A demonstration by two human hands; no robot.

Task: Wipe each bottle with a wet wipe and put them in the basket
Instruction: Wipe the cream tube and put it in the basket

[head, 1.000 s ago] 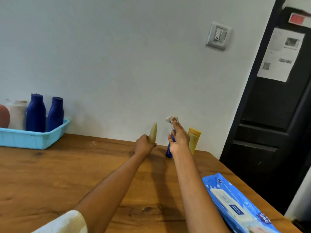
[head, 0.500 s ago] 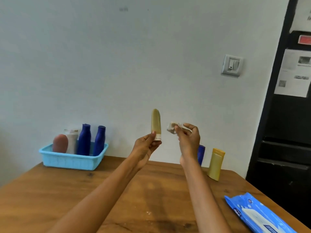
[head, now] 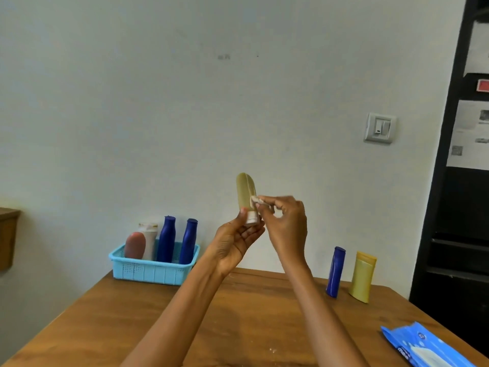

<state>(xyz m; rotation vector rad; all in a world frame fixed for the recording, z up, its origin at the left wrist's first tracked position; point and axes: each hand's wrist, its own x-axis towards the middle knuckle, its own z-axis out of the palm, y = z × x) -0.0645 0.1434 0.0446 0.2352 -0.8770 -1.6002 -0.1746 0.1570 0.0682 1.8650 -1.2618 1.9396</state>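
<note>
Pinching the olive tube point(head: 245, 192) by its cap, raised over the table point(head: 238, 313), my left hand point(head: 232, 242) steadies it (light, squashy, I'd judge); my right hand point(head: 285, 223) nips the wipe point(head: 254, 200) against it.

Bare table point(head: 185, 313) between basket point(head: 148, 271) and blue bottle point(head: 335, 271), wipes pack point(head: 423, 345) at right edge

wall point(head: 185, 102): pale, behind table | switch point(head: 380, 127): white, on wall at right | door point(head: 460, 207): black, beyond table's right edge | papers point(head: 469, 133): printed, stuck on door | cabinet point(head: 8, 237): wooden, past table's left edge
</note>
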